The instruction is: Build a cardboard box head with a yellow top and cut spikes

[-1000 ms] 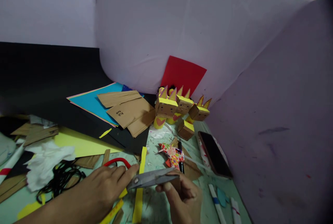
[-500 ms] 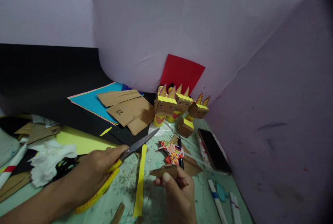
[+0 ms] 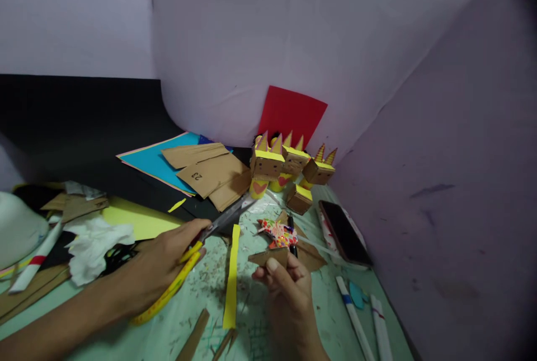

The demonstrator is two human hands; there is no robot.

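Observation:
My left hand (image 3: 161,263) grips a pair of scissors (image 3: 222,221) by their yellow handles. The closed blades point up and right, away from my other hand. My right hand (image 3: 287,288) pinches a small brown cardboard piece (image 3: 268,257) between thumb and fingers, just above the table. A long yellow paper strip (image 3: 231,277) lies flat between my two hands.
Cardboard box figures with yellow tops and horns (image 3: 289,168) stand at the back by a red sheet (image 3: 291,115). A black phone (image 3: 344,232), a patterned paper star (image 3: 279,233), markers (image 3: 356,322), brown cardboard pieces (image 3: 210,173), blue and yellow sheets, crumpled tissue (image 3: 98,243) and scraps surround the work spot.
The scissors were level at the cardboard piece a second ago; my left hand has since swung them away to the left, blades pointing up-right. My right hand lifted the piece slightly.

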